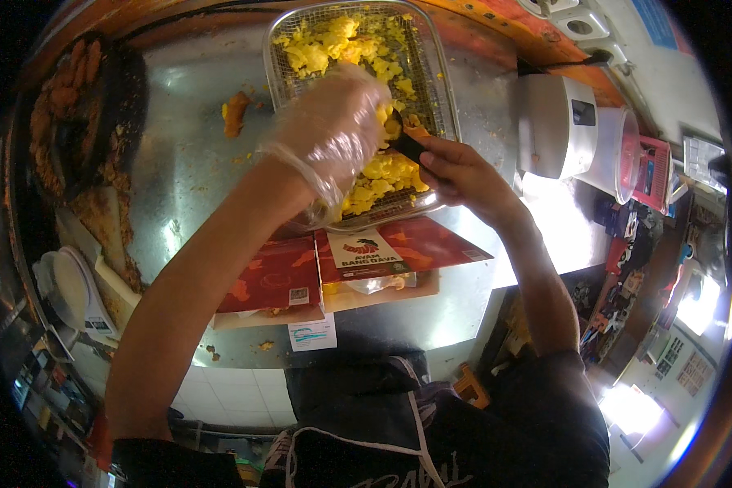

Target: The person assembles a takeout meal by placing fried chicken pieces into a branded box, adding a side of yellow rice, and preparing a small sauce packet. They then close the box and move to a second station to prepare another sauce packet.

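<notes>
The right hand (459, 175) has its fingers shut tight around a black-handled tool (411, 149). The left hand (333, 122), in a clear plastic glove, is just beside the tool's end; I cannot tell how tight its fingers are or what they hold. Both are over a wire basket (421, 98) with crumbly yellow food (325, 50) in it. Near the basket, a red cardboard box (272, 272) has a pale label (342, 244) with a dark picture and printed words. Below hangs a white paper slip (311, 337) with a blue-green scribble.

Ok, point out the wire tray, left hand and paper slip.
Wire tray (429, 91): head view, bare mesh toward its right side.
Left hand (339, 111): head view, its back.
Paper slip (312, 334): head view, its middle.
</notes>
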{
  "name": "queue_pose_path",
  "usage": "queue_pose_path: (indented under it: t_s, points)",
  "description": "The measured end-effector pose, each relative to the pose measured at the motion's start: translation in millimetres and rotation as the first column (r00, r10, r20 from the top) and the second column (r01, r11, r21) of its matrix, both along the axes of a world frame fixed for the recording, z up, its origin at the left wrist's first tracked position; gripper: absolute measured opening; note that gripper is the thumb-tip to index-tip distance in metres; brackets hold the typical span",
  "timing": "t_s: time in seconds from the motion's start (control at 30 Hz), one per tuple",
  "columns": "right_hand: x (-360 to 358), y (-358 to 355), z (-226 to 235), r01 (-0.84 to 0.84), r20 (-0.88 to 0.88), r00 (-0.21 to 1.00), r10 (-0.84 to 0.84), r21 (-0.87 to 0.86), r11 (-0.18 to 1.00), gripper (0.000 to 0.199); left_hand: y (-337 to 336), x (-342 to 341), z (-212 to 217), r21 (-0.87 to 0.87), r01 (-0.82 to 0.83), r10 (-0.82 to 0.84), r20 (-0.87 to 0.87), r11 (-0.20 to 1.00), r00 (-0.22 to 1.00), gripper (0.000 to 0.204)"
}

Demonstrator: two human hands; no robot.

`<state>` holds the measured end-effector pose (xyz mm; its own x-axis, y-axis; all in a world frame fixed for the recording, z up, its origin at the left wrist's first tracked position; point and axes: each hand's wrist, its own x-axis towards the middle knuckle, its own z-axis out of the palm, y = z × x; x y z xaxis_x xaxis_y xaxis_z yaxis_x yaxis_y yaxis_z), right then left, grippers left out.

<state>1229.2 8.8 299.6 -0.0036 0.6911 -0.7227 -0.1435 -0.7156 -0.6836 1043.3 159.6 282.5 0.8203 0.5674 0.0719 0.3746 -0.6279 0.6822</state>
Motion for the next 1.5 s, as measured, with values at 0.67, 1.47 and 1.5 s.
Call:
queue_pose_path:
  t_s: [0.67,1.47,1.5]
  points:
    - [19.8,1.3,-10.1,0.12,-0.153,0.981,-0.115,0.019,0.993,0.037,40.8,-10.8,-12.9,-0.9,0.057,0.247,0.179,0.431,0.952,0.03]
    - [1.8,13.9,-3.8,0.191,-0.123,0.975,-0.184,0.043,0.981,0.04,23.8,8.2,-18.2,-0.267,-0.126,0.092,-0.137,0.955,0.986,0.015]
    - [2.4,13.8,-4.5,0.204,-0.142,0.97,-0.197,0.031,0.979,0.04,24.0,7.8,-19.4,-0.271,-0.156,0.115,-0.162,0.95,0.98,0.015]
